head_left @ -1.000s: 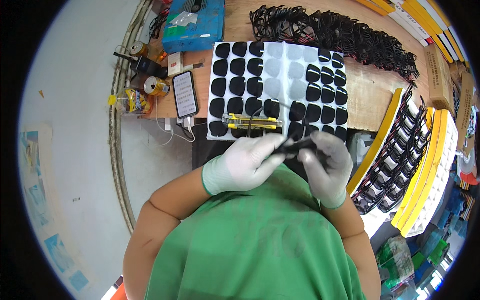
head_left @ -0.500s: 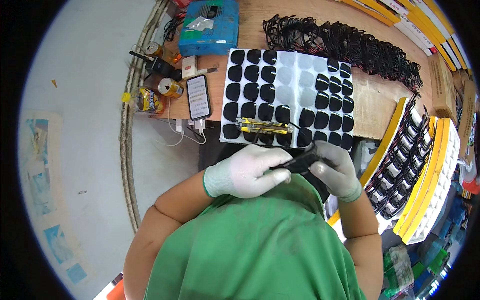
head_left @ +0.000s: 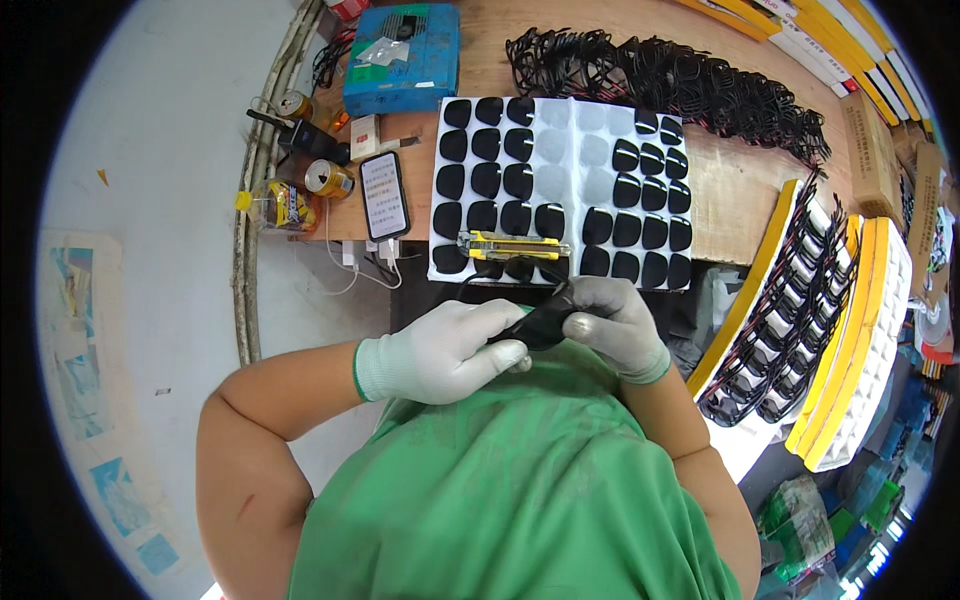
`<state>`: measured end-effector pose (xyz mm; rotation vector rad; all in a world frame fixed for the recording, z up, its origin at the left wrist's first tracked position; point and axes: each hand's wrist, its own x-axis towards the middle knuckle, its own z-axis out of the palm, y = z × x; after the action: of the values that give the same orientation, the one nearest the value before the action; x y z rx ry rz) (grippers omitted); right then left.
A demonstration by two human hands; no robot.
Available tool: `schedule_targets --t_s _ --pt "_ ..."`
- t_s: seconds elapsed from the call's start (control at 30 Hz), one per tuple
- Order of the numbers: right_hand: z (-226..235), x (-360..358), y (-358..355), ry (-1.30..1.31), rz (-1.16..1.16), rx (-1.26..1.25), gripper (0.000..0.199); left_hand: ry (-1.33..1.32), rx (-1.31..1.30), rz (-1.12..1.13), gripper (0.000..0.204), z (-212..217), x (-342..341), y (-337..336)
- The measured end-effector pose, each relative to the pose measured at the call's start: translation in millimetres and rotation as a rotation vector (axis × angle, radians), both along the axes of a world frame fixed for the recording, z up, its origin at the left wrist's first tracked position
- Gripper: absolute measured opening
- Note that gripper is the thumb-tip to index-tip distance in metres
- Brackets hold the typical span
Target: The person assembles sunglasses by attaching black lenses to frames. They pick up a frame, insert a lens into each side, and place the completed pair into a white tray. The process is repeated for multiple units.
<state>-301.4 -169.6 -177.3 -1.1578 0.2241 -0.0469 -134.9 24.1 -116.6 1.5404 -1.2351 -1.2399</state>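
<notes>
In white gloves, both my hands hold a pair of black sunglasses just below the bench edge. My left hand pinches its left end between thumb and fingers. The fingers of my right hand are closed on the right side, the thumb against the dark front. A thin temple arm sticks up toward the bench. Directly beyond lies a white sheet bearing rows of dark lenses, with some spots in its upper middle bare of lenses. Across its lower rows rests a yellow utility knife.
A long heap of black frames lies along the back of the bench. To the left are a blue box, a phone with cables, a drink can and a plastic jar. Yellow-edged trays of glasses stand at right.
Both hands have shifted left with the sunglasses, whose dark front now shows more plainly between them. The whole view has also shifted slightly.
</notes>
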Motion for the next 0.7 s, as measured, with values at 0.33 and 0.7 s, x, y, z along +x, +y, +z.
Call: schedule_targets --t_s 0.33,0.7 --pt "8 -33 -77 -0.077 0.436 -0.354 0.027 0.015 -0.134 -0.165 0.02 -31 -34 -33" --pt "-28 -8 -22 0.065 -0.262 -0.254 0.025 -0.342 -0.229 0.153 0.016 -29 -8 -53"
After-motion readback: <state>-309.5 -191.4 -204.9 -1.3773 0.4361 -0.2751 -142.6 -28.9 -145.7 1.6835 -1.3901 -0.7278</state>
